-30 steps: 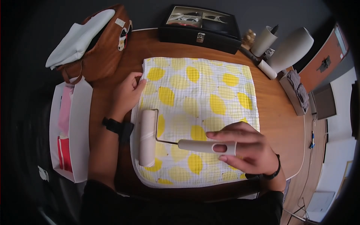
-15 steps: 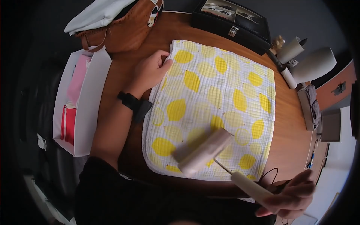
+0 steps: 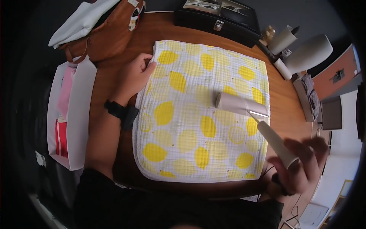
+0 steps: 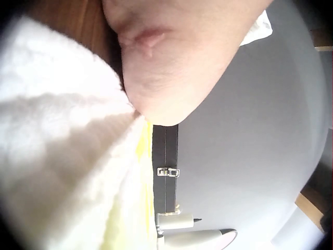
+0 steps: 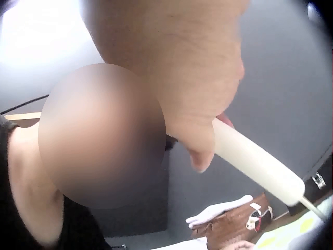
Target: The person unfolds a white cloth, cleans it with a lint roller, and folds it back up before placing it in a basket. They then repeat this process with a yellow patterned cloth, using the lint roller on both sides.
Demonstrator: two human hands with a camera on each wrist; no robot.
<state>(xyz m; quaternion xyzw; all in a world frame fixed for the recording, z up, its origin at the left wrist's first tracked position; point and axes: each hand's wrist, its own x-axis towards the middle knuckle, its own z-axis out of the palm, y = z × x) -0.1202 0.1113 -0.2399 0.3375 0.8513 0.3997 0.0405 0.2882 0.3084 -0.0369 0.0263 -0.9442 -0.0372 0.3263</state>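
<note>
A folded white cloth (image 3: 187, 114) with a yellow lemon print lies on the wooden table. My left hand (image 3: 134, 79) pinches its far left edge, and creases run from the thumb across the fabric (image 4: 67, 135) in the left wrist view. My right hand (image 3: 303, 166) grips the pale handle of a lint roller (image 3: 238, 105), beyond the cloth's near right corner. The roller's cylinder lies over the right part of the cloth, its handle slanting up toward me. In the right wrist view, the thumb and fingers wrap the handle (image 5: 260, 166).
At the left stands a white box (image 3: 78, 122) holding pink and red fabric, with a brown bag (image 3: 112, 40) behind it. A black glasses case (image 3: 213, 23) sits at the back. Toward the back right are a white cup (image 3: 282, 40), a pale rounded object (image 3: 310, 53) and a tissue box (image 3: 305, 95).
The lint roller has gone from the cloth's left side, across its near middle, to the right part, and has turned. My left hand has stayed at the cloth's edge.
</note>
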